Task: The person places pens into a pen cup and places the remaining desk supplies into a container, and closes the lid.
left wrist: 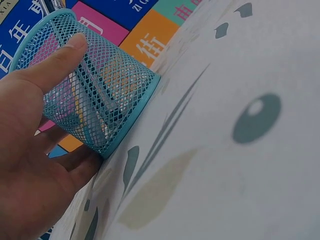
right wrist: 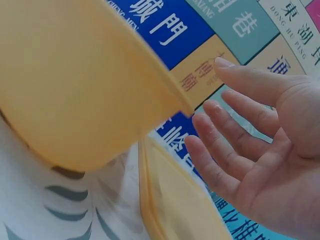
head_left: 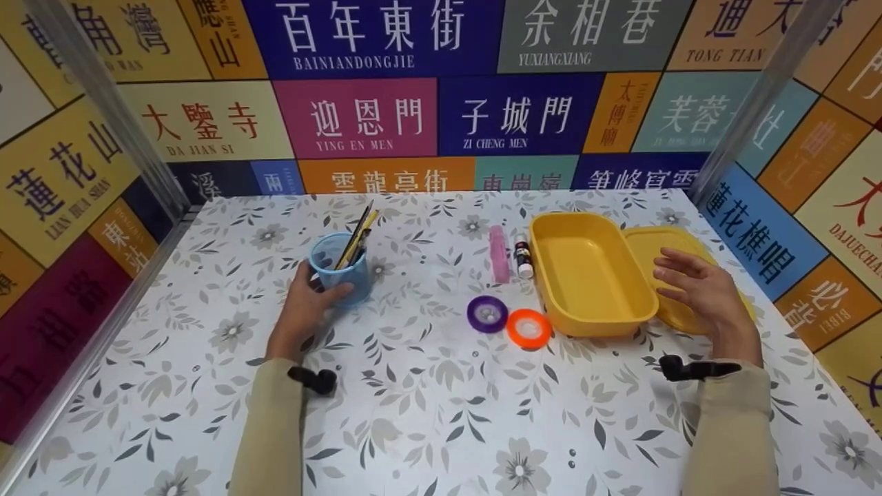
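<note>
A light blue mesh pen cup (head_left: 353, 286) stands on the left part of the table with several pens and brushes (head_left: 358, 238) in it. My left hand (head_left: 303, 310) grips it from the left; in the left wrist view the thumb (left wrist: 62, 60) lies across the mesh and the fingers go behind. On the right is a yellow plastic box (head_left: 596, 275), its inside bare. My right hand (head_left: 710, 296) hovers beside it, over the yellow lid (head_left: 672, 241), fingers loosely bent and holding nothing. The right wrist view shows a gap between the fingertips and the box (right wrist: 75, 75).
Left of the box lie a pink strip-like object (head_left: 499, 255) and a small dark bottle with a white cap (head_left: 524, 256). Nearer to me are a purple tape roll (head_left: 487, 314) and an orange tape roll (head_left: 529, 328). Printed panels (head_left: 386, 117) border the floral tabletop (head_left: 413, 413).
</note>
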Action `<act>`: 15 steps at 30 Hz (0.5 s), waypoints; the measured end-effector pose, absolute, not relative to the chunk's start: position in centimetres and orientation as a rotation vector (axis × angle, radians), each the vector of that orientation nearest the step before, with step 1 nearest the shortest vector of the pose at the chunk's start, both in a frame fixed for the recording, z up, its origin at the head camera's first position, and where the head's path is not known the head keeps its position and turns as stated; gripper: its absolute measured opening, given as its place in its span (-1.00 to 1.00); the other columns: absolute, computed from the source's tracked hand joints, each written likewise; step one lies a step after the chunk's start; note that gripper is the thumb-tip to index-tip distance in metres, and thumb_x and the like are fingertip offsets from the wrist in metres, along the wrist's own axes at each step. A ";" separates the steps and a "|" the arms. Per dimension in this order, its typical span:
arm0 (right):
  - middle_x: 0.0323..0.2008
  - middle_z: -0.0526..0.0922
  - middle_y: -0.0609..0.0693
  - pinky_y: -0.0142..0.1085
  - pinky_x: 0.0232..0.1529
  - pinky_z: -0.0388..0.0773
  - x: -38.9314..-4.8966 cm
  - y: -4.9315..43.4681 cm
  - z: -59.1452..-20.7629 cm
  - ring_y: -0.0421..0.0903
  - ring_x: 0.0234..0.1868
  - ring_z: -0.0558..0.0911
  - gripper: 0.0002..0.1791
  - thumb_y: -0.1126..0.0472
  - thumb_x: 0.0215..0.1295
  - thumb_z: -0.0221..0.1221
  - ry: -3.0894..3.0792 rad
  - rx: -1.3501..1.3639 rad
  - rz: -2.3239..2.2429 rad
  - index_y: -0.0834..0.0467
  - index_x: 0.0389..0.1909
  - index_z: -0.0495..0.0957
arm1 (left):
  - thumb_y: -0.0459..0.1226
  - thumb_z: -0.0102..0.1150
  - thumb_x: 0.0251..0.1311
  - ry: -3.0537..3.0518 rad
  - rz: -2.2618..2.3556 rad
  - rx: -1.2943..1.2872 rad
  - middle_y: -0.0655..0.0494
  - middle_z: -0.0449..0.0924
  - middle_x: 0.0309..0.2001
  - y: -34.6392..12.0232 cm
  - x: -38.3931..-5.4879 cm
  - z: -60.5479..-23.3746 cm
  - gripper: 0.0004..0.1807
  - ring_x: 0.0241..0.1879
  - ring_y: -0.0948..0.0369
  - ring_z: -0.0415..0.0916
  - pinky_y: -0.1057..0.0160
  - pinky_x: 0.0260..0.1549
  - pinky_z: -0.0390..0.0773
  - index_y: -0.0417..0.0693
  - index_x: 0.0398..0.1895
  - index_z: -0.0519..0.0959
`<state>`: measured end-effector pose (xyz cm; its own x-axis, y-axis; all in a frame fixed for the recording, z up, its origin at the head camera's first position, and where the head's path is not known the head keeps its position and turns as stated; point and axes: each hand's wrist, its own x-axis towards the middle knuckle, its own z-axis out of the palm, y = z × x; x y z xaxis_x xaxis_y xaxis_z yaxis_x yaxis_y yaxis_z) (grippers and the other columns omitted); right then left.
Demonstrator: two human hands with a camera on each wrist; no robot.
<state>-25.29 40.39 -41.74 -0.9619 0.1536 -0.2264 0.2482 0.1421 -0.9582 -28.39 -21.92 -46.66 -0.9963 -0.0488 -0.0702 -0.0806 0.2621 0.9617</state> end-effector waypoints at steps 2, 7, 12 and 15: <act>0.09 0.51 -0.28 -0.45 0.01 0.68 -25.3 40.7 -41.9 -0.38 0.00 0.57 -0.01 -0.09 0.10 0.43 2.272 0.387 -1.963 -0.06 0.53 0.19 | -0.03 0.50 0.05 2.485 1.893 -0.129 -0.04 0.16 0.54 -22.1 -28.7 -47.2 0.11 0.54 -0.04 0.11 0.00 0.55 0.16 0.11 0.58 0.00; 0.08 0.50 -0.36 -0.43 0.04 0.66 -25.2 40.8 -42.0 -0.38 -0.02 0.62 -0.01 -0.15 0.15 0.38 2.244 0.391 -1.805 -0.08 0.55 0.13 | -0.05 0.49 0.07 2.467 1.883 -0.156 -0.02 0.13 0.55 -22.1 -28.5 -47.0 0.10 0.55 -0.03 0.09 0.00 0.57 0.10 0.12 0.59 -0.01; 0.02 0.54 -0.40 -0.41 0.09 0.65 -25.0 40.9 -42.0 -0.33 -0.03 0.65 -0.03 -0.18 0.16 0.36 2.216 0.413 -1.733 -0.08 0.55 0.14 | -0.05 0.52 0.02 2.410 1.853 -0.231 0.02 0.02 0.60 -22.3 -28.5 -46.3 0.21 0.56 -0.01 0.06 -0.03 0.56 0.12 0.20 0.62 -0.12; -0.05 0.59 -0.41 -0.41 0.08 0.66 -25.0 40.9 -41.7 -0.29 -0.07 0.66 -0.05 -0.16 0.18 0.36 2.167 0.432 -1.753 -0.08 0.54 0.15 | -0.08 0.55 -0.02 2.387 1.871 -0.221 0.03 -0.02 0.61 -22.5 -28.6 -45.8 0.23 0.56 -0.03 0.07 -0.04 0.51 0.23 0.19 0.62 -0.10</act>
<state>-25.00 40.94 -41.74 -0.9032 0.0330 -0.4279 0.4253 0.2011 -0.8824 -28.63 -22.52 -45.78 -0.9845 -0.0518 -0.1678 -0.1753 0.2340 0.9563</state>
